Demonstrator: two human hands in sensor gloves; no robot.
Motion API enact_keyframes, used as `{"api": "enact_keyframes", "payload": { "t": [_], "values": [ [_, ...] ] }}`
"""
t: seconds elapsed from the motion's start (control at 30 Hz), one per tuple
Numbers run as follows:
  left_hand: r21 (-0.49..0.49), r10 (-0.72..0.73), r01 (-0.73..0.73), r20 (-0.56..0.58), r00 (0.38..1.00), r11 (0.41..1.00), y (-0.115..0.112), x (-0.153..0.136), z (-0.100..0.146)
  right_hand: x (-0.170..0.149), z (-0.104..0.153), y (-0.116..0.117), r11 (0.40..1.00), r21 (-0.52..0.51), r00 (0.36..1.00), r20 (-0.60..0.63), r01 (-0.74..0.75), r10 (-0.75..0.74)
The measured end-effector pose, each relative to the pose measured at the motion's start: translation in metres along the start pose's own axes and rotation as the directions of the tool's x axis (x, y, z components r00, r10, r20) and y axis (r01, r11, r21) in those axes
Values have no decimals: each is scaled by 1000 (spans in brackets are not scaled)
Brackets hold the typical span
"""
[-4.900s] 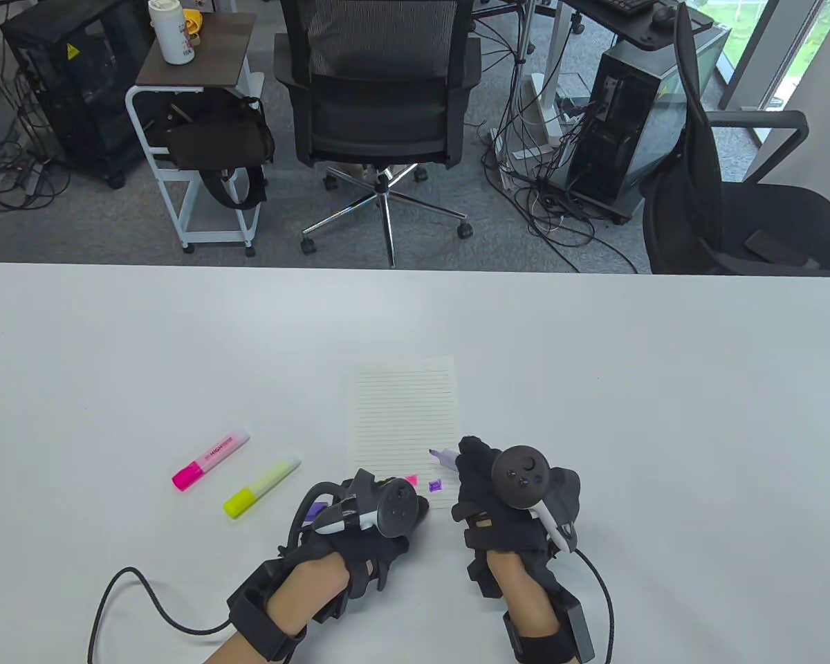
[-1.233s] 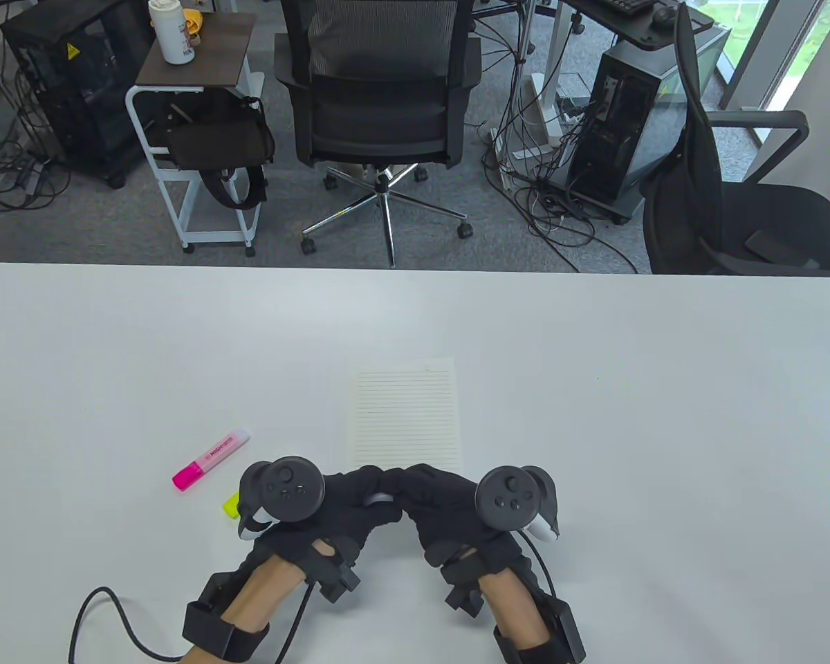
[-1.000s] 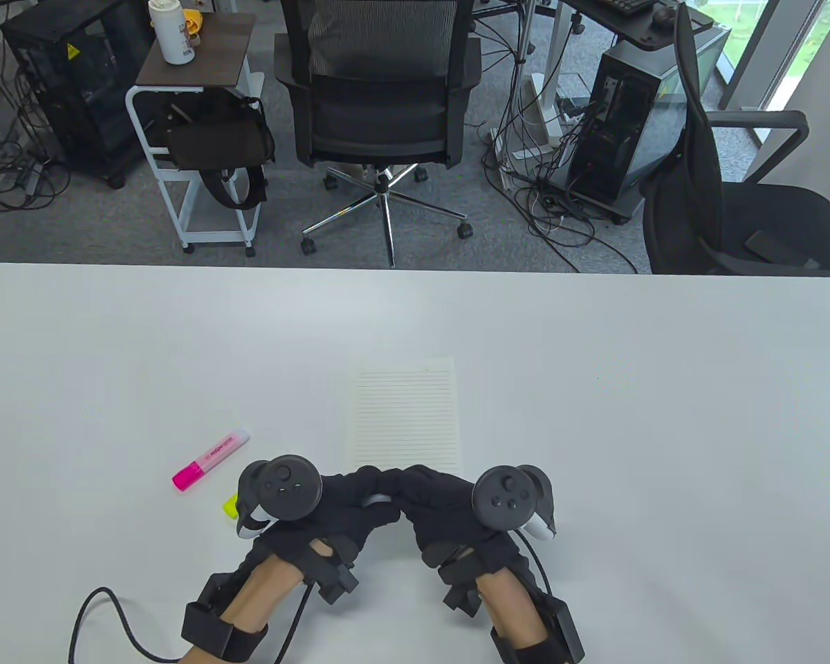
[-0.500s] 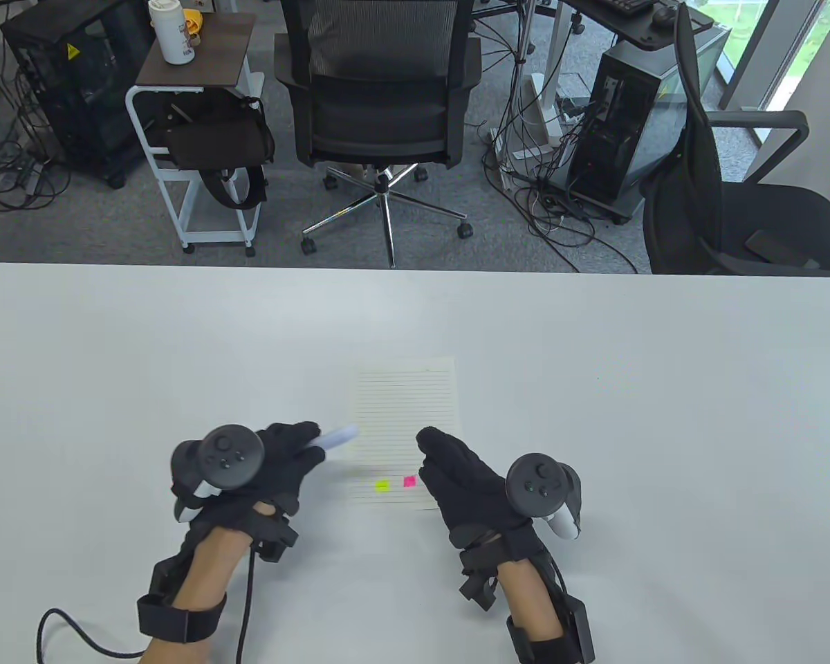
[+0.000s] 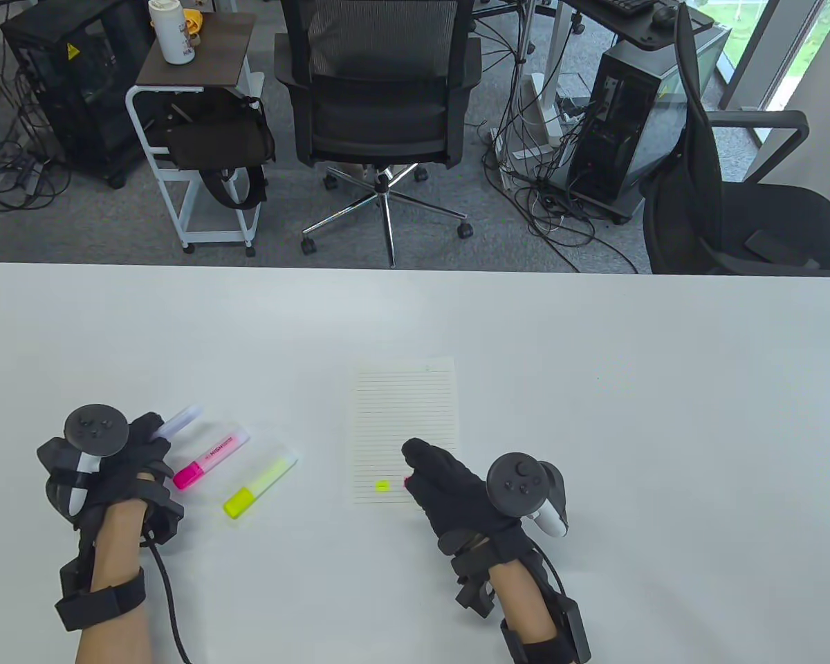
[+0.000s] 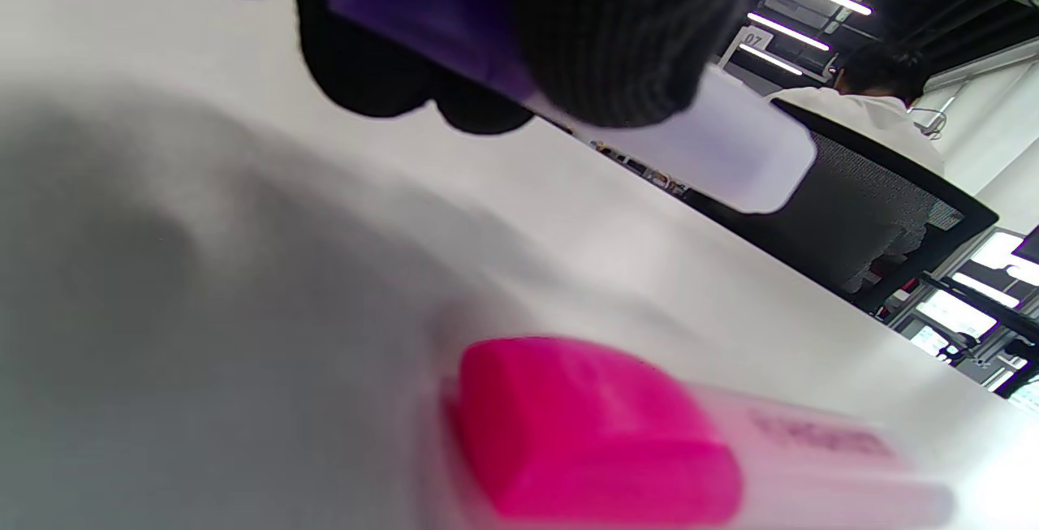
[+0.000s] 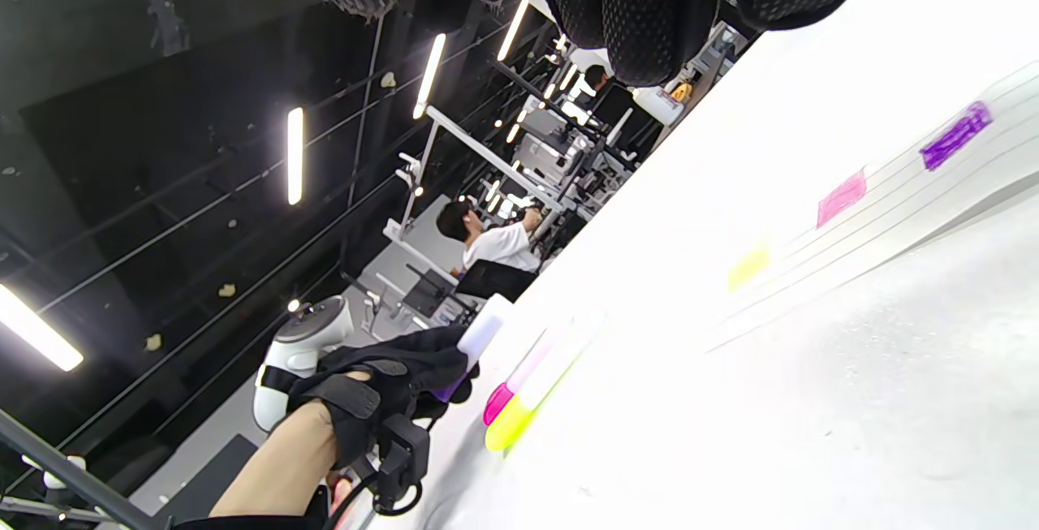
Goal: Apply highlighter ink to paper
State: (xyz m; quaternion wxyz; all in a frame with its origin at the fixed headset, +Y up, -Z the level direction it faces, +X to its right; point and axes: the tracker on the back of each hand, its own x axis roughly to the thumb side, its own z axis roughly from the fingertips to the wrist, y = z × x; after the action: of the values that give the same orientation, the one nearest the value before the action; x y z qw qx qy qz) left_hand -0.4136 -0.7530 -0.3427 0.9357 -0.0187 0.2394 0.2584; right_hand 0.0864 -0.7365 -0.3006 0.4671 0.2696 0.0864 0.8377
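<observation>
Resting near the paper's bottom edge, the right hand (image 5: 449,487) lies w/ fingers relaxed and straight, holding nothing, fingertips over the sheet's lower right corner, prob. to steady it. The lined paper (image 5: 404,415) lies flat mid-table; the right wrist view shows 3 ink swatches on its lower lines: yellow (image 7: 747,268), pink (image 7: 841,198), purple (image 7: 955,135). From above only yellow shows whole, since the hand covers the others. Well left of the paper, the left hand (image 5: 121,453) is curled round a capped purple highlighter (image 5: 178,419), low over the table (image 5: 595,332), seemingly to park it w/ the others. Between that hand and the paper lie 2 capped highlighters, roughly parallel: pink highlighter (image 5: 211,459) just beside the left hand, yellow highlighter (image 5: 261,486) nearer the paper. Count: 3 highlighters, 1 sheet, 3 swatches, so the inking looks done. Beyond the table: 2 office chairs.
</observation>
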Motion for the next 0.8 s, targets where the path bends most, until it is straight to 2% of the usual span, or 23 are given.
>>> {"api": "enact_keyframes", "payload": {
  "t": [0.07, 0.13, 0.3, 0.4, 0.47, 0.57, 0.6, 0.73, 0.8],
  "values": [
    [-40, 0, 0, -8, 1000, 999, -8, -1, -3, 0, 0, 0, 1000, 4, 1000, -3, -2, 2],
    [-76, -64, 63, -15, 998, 995, -13, 3, -3, 1, 0, 1, 1000, 8, 1000, -5, -5, 5],
    [-6, -46, 46, 14, 999, 999, -6, 16, 8, 1, 0, 1, 1000, 20, 1000, -10, -5, 5],
    [32, 6, -9, 109, 994, 999, 4, 30, 23, 1, 0, 1, 1000, 17, 1000, -9, -5, 5],
    [50, 117, -133, 245, 962, 990, 8, 47, 39, 1, 0, 1, 1000, 11, 1000, -9, -3, 3],
    [37, 295, -350, 460, 838, 936, 6, 73, 62, 1, 0, 1, 1000, 4, 1000, -7, 3, -3],
    [-4, 368, -429, 520, 771, 903, 3, 84, 72, 0, 0, 1, 1000, -2, 1000, -5, 7, -7],
    [-176, 570, -602, 599, 562, 779, -15, 114, 97, 0, 1, -2, 1000, -20, 1000, -2, 14, -14],
    [-280, 646, -631, 597, 476, 723, -30, 126, 106, -1, 1, -2, 999, -30, 1000, -2, 15, -15]
  ]
}}
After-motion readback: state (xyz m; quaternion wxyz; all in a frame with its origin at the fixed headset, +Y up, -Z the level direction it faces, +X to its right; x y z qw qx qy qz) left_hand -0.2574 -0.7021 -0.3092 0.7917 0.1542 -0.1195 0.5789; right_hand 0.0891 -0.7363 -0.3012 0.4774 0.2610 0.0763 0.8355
